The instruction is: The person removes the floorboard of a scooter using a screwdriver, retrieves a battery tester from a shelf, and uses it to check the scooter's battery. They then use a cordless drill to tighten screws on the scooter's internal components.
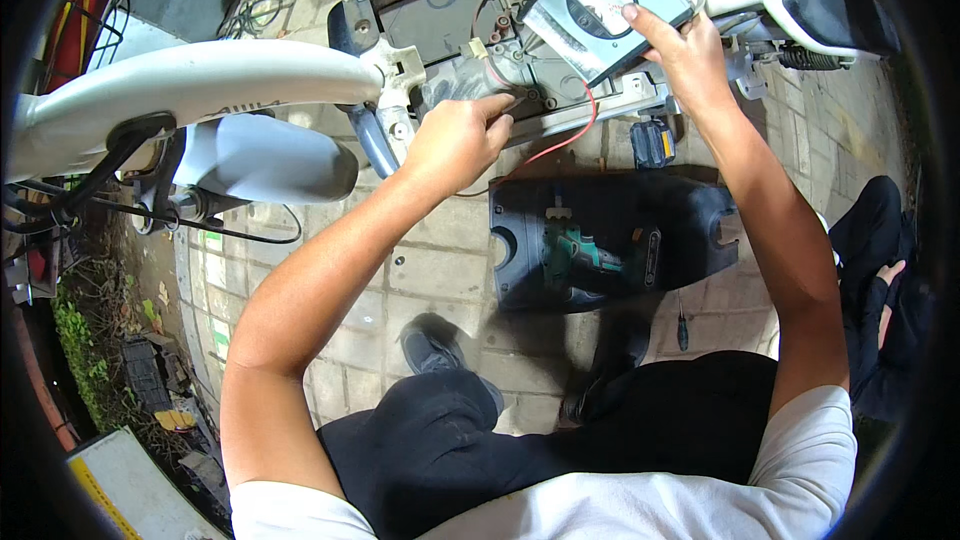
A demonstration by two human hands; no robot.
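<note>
My right hand (686, 52) grips a square metal battery tester (562, 26) with a round dial, its thumb at the dial's edge. A red lead (576, 136) hangs from the tester's lower side. My left hand (461, 138) is at the open battery compartment (442, 22) of a white electric scooter, fingertips beside the battery terminals; it seems to pinch something small and dark, perhaps a probe. A white connector (477, 48) on thin wires lies above that hand. Below, a black plastic cover (517, 292) on the paving carries a green and black cordless power tool (581, 251).
The scooter's white frame tube (225, 74) and front fender (262, 157) fill the upper left. A tool battery pack (652, 144) and a screwdriver (682, 330) lie on the paving. Another person in dark clothes (870, 240) is at the right edge. Plants (82, 352) border the left.
</note>
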